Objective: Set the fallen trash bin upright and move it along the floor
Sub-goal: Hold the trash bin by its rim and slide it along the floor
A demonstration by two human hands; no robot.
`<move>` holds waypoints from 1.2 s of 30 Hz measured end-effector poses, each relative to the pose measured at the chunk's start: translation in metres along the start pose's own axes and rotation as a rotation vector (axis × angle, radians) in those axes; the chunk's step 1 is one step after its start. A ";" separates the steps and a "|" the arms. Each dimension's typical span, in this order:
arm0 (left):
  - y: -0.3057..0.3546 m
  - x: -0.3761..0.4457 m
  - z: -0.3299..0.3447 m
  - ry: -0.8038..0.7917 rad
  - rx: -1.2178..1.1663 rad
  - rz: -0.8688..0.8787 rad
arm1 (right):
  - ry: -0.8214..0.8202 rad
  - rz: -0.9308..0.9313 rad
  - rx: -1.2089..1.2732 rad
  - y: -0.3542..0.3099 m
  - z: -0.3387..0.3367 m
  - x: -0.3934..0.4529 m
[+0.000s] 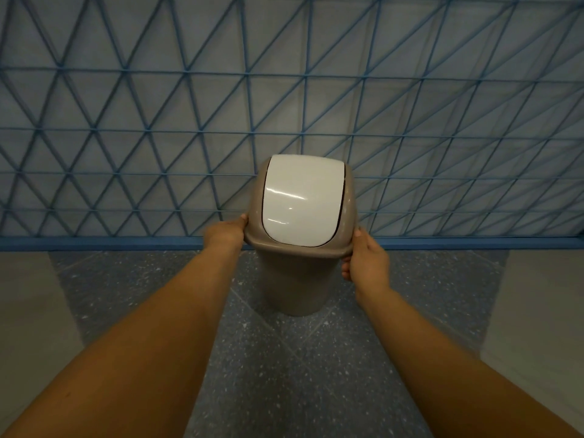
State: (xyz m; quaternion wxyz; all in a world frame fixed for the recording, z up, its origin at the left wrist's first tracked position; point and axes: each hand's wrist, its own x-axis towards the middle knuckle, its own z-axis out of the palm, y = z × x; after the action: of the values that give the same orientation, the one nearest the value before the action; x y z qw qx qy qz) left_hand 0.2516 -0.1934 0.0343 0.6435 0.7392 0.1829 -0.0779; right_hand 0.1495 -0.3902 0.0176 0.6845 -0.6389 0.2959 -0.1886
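The trash bin (292,279) is taupe plastic with a white swing lid (301,200). It stands upright on the dark speckled floor in the middle of the view. My left hand (226,233) grips the left side of the bin's top rim. My right hand (366,260) holds the right side of the rim, fingers curled under its edge. Both forearms reach forward from the bottom corners of the view. The bin's base rests on the floor near the wall.
A wall (126,121) with a blue triangular lattice pattern rises just behind the bin, ending in a blue baseboard (94,243). Lighter grey floor (25,295) lies to the left and right of the dark speckled strip (284,374).
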 end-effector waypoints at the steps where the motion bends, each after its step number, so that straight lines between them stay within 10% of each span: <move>1: 0.001 -0.001 0.000 -0.006 -0.018 -0.006 | 0.005 0.004 0.001 -0.001 -0.001 0.001; 36: 0.005 -0.010 0.007 0.065 -0.058 -0.133 | -0.072 0.197 -0.106 -0.028 0.002 0.028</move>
State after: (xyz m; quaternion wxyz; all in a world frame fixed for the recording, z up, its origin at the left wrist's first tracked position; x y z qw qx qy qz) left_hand 0.2454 -0.2024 0.0413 0.6518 0.7087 0.2544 -0.0911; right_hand 0.1754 -0.4101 0.0402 0.6753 -0.6483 0.3421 -0.0817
